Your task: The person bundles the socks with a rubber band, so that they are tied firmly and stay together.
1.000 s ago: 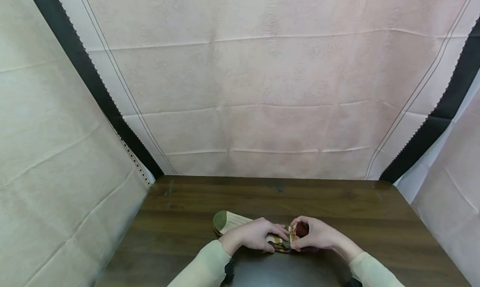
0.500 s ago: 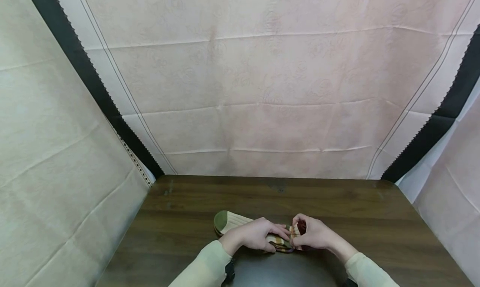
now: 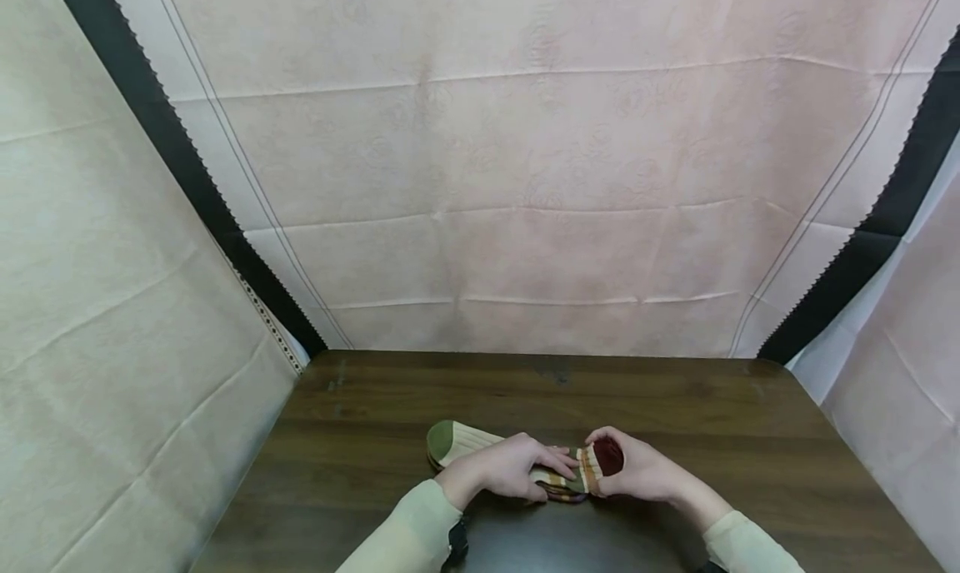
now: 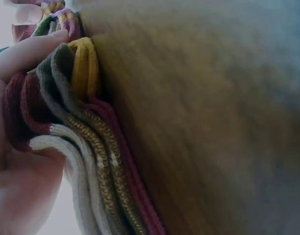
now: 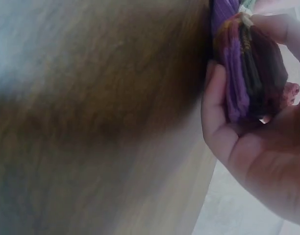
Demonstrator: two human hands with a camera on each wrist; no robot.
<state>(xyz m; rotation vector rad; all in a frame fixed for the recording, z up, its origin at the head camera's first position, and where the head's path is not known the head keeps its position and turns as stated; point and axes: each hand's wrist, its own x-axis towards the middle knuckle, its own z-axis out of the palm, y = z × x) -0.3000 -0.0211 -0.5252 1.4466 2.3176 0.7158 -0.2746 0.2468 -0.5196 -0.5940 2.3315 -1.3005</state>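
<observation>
A stack of several knitted socks (image 3: 471, 441) lies across the table, with a cream ribbed body and a green toe on top. Maroon, grey, mustard and cream layers (image 4: 93, 161) show along its near side. My left hand (image 3: 510, 469) holds the middle of the stack, fingers across the top and thumb at the near edge. Around the right end, my right hand (image 3: 637, 469) grips the bunched cuffs (image 3: 591, 470), whose dark red inside faces right. Purple, black and maroon folds (image 5: 238, 73) sit between its thumb and fingers.
The brown wooden table (image 3: 390, 390) extends beyond the socks to a far edge. Pale fabric sheets (image 3: 525, 181) hang behind it and at both sides. A dark grey shape (image 3: 570, 548) is at the front, between the forearms.
The right hand first drew slightly inward on the cuff end, then spread a little wider round it; the dark red inside now shows more roundly. The left hand has stayed nearly still.
</observation>
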